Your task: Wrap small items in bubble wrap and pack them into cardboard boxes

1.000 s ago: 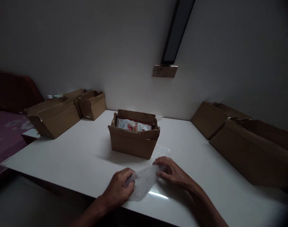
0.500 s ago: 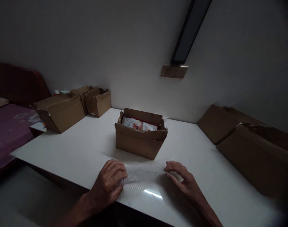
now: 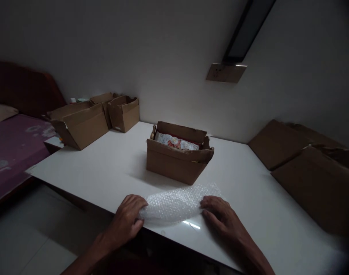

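Note:
A folded strip of clear bubble wrap point(image 3: 173, 204) lies along the front edge of the white table. Its left end is gripped by my left hand point(image 3: 129, 215), the fingers over the top and the thumb near the table edge. On the opposite end, my right hand point(image 3: 220, 214) pinches the wrap between curled fingers and thumb. Just behind the strip stands an open cardboard box point(image 3: 174, 164) with torn upper edges. Inside it shows a white packet point(image 3: 178, 142) with a red and orange print; the lower contents are hidden.
Several open cardboard boxes point(image 3: 85, 130) stand at the table's far left, beside a bed point(image 3: 16, 145) with a purple sheet. More cardboard boxes point(image 3: 309, 183) line the right side. A socket plate point(image 3: 226, 73) is on the wall behind the table point(image 3: 111, 168).
The bubble wrap has become a fuller, more visible strip between my hands. My left hand has shifted slightly left, and my right hand has closed on the right end. The camera view has turned slightly.

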`<action>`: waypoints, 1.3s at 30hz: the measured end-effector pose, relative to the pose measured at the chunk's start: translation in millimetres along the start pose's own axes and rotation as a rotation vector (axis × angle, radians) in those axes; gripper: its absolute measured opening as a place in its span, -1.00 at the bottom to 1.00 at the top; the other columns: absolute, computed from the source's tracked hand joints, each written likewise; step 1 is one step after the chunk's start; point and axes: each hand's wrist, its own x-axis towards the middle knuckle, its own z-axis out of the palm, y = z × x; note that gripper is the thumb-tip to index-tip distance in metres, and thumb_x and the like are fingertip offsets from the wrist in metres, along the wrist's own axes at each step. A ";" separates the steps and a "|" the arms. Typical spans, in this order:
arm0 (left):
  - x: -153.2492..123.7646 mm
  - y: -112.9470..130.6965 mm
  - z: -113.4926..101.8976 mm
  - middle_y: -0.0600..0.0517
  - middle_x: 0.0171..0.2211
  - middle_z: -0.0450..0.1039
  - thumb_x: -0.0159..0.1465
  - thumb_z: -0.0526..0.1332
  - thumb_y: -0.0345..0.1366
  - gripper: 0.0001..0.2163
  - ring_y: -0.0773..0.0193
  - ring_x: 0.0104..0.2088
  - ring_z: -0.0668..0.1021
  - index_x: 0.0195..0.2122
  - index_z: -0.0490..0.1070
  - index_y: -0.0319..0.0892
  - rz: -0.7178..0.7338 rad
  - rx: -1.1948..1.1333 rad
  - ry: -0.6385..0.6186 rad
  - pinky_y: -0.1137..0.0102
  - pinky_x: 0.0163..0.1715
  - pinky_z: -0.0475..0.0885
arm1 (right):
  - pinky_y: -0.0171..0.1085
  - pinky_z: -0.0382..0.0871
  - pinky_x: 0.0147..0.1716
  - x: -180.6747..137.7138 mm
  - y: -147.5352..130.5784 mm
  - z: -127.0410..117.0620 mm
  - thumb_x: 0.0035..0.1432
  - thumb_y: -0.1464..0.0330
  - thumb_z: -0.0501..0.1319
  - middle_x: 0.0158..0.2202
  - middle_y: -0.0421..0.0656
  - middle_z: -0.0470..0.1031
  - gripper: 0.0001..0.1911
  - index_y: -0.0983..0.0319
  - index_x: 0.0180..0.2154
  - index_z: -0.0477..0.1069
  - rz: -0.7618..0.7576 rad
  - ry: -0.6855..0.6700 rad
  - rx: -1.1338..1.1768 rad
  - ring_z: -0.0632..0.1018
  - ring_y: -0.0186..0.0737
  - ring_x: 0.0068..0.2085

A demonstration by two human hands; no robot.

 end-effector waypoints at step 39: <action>-8.3 47.6 -29.0 0.04 -0.48 0.38 0.14 0.06 -0.56 -0.83 0.26 -0.44 0.39 -0.34 0.31 -0.16 0.126 -0.143 -0.044 0.34 -0.40 0.25 | -0.01 0.41 0.06 8.8 -87.1 58.4 0.31 0.33 0.12 0.02 -0.01 0.54 -0.77 0.17 -0.11 0.52 -0.193 -0.105 0.169 0.49 -0.06 0.08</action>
